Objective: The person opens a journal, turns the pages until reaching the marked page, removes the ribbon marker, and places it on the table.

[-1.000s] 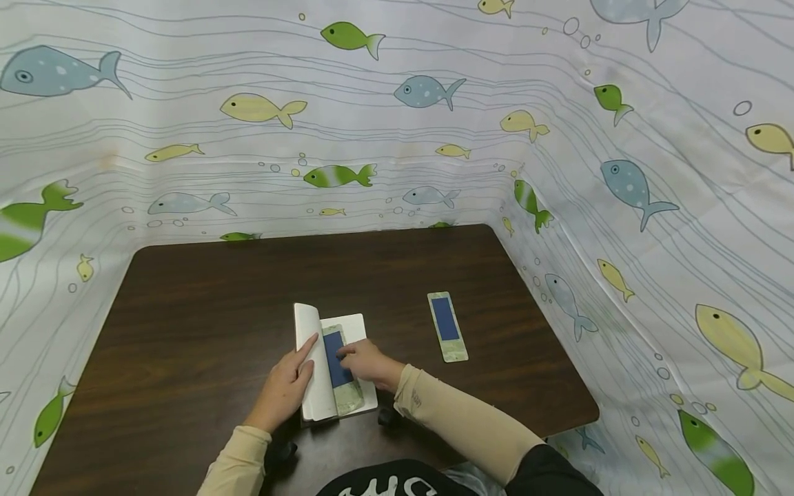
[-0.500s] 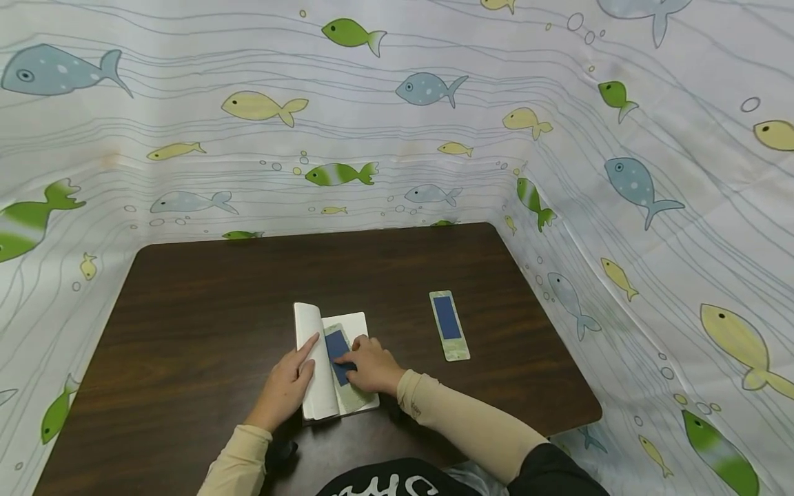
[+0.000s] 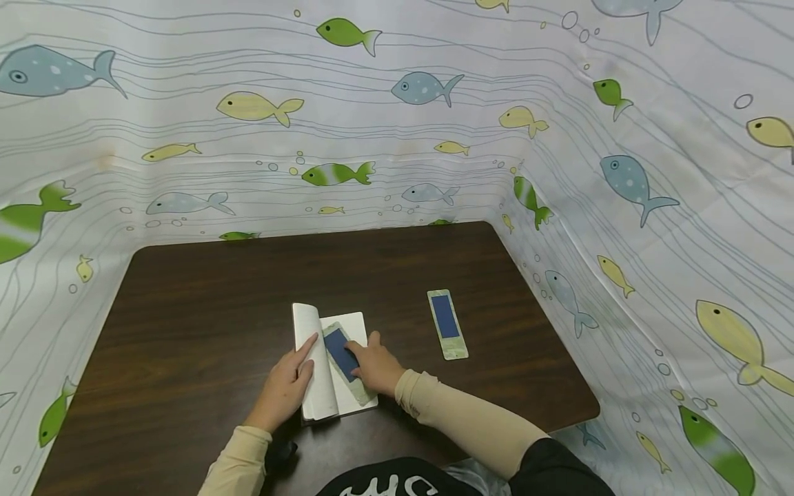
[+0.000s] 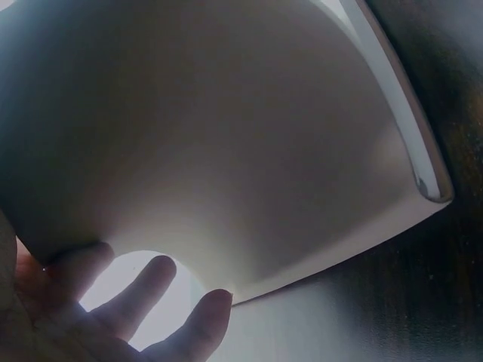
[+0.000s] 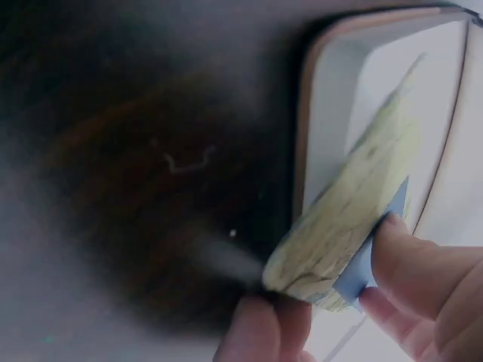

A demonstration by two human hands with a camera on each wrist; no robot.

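Observation:
An open notebook (image 3: pixel 319 399) with white pages lies on the table in front of the person. The left hand (image 3: pixel 287 389) holds its raised left-hand pages, index finger and thumb on the page face; in the left wrist view several fingers (image 4: pixel 143 298) show beside the curved sheet. On the right-hand page a pale green bookmark (image 3: pixel 360 393) with a dark blue panel lies slanted. The right hand (image 3: pixel 377 365) pinches this bookmark by its right edge; in the right wrist view the thumb (image 5: pixel 407 264) presses the blue panel and the bookmark is tilted over the page.
A second, similar bookmark (image 3: pixel 448 327) lies flat on the dark wooden table (image 3: pixel 217 296), right of the notebook. A fish-patterned cloth (image 3: pixel 372 138) surrounds the table at the back and sides.
The bookmark on the page has turned, its near end swinging to the right. The right hand has shifted slightly right and now grips its edge. The left hand has stayed put.

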